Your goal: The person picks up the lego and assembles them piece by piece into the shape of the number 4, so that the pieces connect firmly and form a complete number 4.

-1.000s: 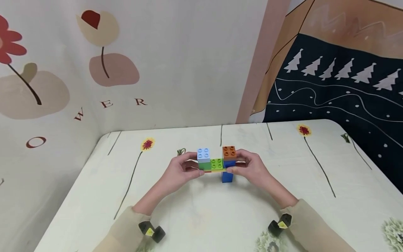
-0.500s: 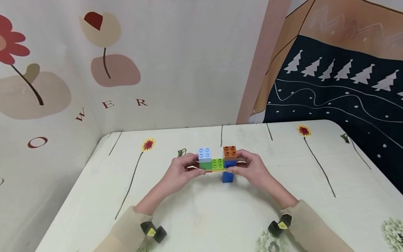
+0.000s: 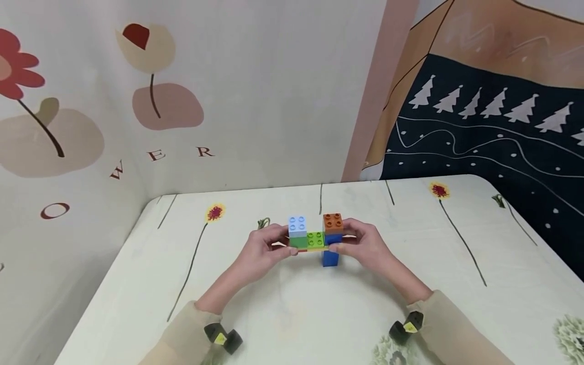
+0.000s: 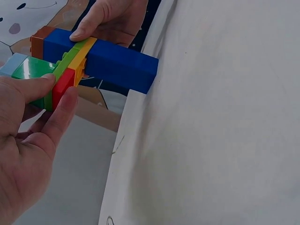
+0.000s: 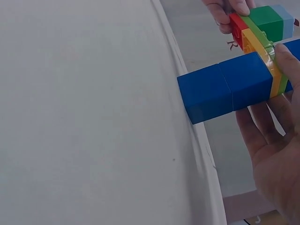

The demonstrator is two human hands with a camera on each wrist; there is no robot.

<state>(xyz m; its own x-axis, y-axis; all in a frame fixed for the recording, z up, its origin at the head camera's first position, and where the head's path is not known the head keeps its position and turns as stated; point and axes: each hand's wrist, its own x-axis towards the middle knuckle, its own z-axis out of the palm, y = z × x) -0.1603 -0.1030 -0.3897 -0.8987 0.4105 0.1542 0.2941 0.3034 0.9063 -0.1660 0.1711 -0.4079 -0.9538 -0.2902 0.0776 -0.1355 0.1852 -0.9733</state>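
Both hands hold one joined toy brick structure between them, upright above the table's middle. My left hand (image 3: 264, 252) pinches its left end, where a light blue brick (image 3: 297, 226) sits on a green brick (image 3: 298, 242), with a red brick (image 4: 63, 88) underneath. My right hand (image 3: 365, 247) grips the right side, around a blue brick (image 3: 333, 238) topped by a brown brick (image 3: 333, 223). A lime green plate (image 3: 315, 240) and a yellow plate (image 4: 87, 47) bridge the two sides. Below them a column of blue bricks (image 5: 225, 88) reaches down; the right wrist view shows a seam in it.
The table (image 3: 292, 314) wears a white cloth with printed flowers. Behind it hangs a pale curtain (image 3: 264, 101) with flower prints and letters, and a dark cloth (image 3: 483, 132) with tree shapes at the right. A small dark device (image 3: 223, 338) is strapped to each wrist.
The hands and the brick structure stay almost still. The view shifts slightly, and the grips look the same as before.
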